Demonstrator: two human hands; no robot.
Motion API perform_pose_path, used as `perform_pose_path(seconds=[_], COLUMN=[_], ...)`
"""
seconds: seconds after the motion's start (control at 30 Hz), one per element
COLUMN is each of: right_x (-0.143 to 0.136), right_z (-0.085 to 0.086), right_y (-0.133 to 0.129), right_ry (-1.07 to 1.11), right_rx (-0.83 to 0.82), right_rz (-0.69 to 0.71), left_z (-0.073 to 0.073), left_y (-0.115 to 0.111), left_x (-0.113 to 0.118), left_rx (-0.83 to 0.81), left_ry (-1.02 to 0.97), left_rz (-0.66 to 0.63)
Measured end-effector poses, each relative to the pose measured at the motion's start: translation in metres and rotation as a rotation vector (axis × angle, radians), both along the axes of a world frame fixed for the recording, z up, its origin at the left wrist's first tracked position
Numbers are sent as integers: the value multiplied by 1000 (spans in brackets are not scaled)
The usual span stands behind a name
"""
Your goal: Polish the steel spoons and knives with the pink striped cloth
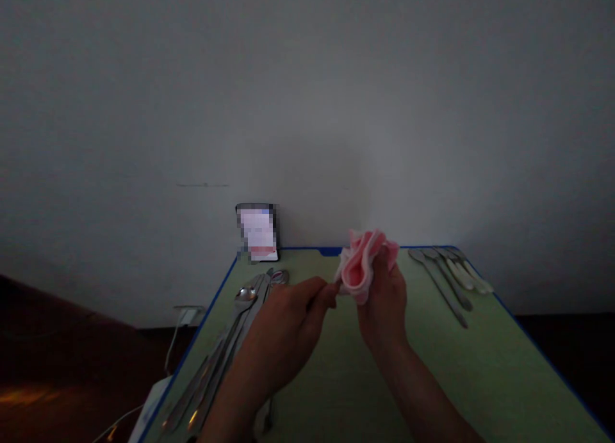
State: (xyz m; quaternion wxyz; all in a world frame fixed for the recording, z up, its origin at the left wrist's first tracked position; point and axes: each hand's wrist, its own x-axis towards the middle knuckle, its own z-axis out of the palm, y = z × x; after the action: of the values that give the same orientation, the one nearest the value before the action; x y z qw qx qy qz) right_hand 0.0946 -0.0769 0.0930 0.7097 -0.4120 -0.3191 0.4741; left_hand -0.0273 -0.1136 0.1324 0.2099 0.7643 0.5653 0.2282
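Both hands [384, 302] clamped on bunched pink cloth [358, 267], green blue-edged table [432, 372] below, dimly lit grey wall [317, 110] behind

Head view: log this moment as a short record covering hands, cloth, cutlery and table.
Left hand: at the left edge of the pink cloth; exact hold unclear
Right hand: gripping the bunched cloth
Inside cloth: cannot tell
Left cutlery: overlapping pile, partly hidden
Right cutlery: lying side by side, some with white handles
Table: green top, blue edge
Screen device: upright, far left corner
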Motion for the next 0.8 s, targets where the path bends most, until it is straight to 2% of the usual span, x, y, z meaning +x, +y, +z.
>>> perform_pose_path(seconds=[0.17, 0.23, 0.33, 0.4, 0.47, 0.53, 0.67, 0.73, 0.8], right_x=[-23, -24, -11, 6, 26, 42, 56, 57, 59], right_z=[15, 14, 2, -6, -6, 3, 31, 42, 47], right_y=[15, 22, 36, 42, 44, 41, 24, 16, 11], right_ry=[18, 29, -49, -224, -444, -646, -1002, -1048, -1021], right_rx=[35, 46, 19, -9, 4, 52, 143, 156, 149], right_rz=[168, 246, 369, 410, 428, 498, 901, 1017, 1020], left_z=[1, 3, 3, 2, 1, 2, 8, 10, 12], left_y=[8, 8, 11, 13, 12, 5, -14, -18, -19], left_x=[-7, -8, -15, -23, -32, -41, -50, -49, -48], left_rx=[44, 39, -2, -44, -96, -167, -283, -298, -308], left_ry=[5, 55, 81, 60, 38, 77, 238, 238, 237], left_rz=[114, 162, 162, 115, 59, 5, -118, -170, -180])
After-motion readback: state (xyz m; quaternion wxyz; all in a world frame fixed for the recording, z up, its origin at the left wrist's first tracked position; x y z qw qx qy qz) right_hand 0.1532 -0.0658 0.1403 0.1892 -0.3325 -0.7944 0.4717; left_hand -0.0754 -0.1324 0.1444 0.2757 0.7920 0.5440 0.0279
